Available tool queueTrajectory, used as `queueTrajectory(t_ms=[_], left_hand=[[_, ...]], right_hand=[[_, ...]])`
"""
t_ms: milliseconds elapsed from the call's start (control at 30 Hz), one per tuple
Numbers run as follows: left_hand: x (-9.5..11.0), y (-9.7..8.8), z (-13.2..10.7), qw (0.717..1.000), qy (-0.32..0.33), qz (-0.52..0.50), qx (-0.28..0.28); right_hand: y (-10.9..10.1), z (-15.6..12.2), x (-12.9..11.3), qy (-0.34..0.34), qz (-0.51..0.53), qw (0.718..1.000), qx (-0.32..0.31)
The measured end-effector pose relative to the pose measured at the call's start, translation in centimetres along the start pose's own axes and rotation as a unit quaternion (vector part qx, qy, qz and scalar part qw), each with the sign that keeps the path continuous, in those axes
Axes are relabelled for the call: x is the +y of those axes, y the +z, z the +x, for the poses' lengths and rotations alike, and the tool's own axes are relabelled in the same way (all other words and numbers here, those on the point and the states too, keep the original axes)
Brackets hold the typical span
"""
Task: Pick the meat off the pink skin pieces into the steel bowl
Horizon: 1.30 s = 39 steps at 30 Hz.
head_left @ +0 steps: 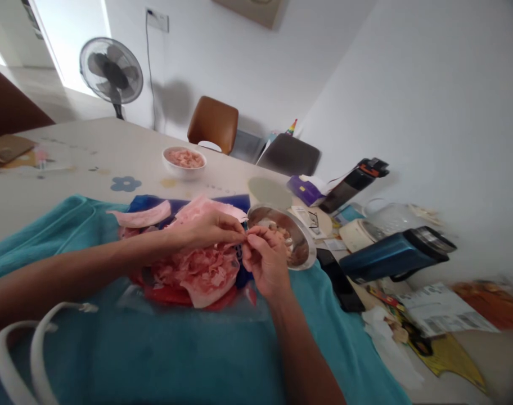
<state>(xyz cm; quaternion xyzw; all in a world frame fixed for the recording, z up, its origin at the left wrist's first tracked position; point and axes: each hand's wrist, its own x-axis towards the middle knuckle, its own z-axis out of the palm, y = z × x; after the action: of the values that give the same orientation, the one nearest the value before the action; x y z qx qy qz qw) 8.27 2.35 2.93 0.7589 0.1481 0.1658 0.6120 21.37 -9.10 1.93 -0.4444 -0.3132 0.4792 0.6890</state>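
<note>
My left hand [206,228] and my right hand [267,259] meet fingertip to fingertip over a heap of pink peel and pith [199,270] on a red and blue bag. Both hands pinch a small pink piece between them, right at the rim of a steel bowl [304,239] that holds peeled pink segments. A long pink strip of peel [142,216] lies behind the left wrist. Everything rests on a teal cloth [176,349] spread over the table.
A white bowl [184,161] of pink pieces stands farther back on the table. To the right lie a blue flask [391,256], a black phone [340,284], papers, a purple box [304,191] and a dark bottle [353,183]. A fan [111,72] and brown chair [213,124] stand behind.
</note>
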Motion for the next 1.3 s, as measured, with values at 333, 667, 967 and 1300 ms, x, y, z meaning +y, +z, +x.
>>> queueTrajectory(t_ms=[333,667,967,1300], left_hand=[[1.1,-0.3,-0.1,0.990,-0.085,-0.115,-0.015],[1.0,-0.4,-0.1,0.977,-0.119,-0.172,0.031],[1.3,-0.2,-0.4,0.986,-0.106,-0.128,0.022],[1.8,-0.8,-0.4,0.987,-0.114,-0.113,0.014]], right_hand=[[-0.1,0.0,0.0,0.005,0.025,1.000,-0.014],[-0.1,0.2,-0.1,0.011,0.082,0.996,0.013],[0.2,-0.2,0.0,0.045,0.071,0.996,-0.019],[0.1,-0.2,0.0,0.006,-0.008,1.000,-0.027]])
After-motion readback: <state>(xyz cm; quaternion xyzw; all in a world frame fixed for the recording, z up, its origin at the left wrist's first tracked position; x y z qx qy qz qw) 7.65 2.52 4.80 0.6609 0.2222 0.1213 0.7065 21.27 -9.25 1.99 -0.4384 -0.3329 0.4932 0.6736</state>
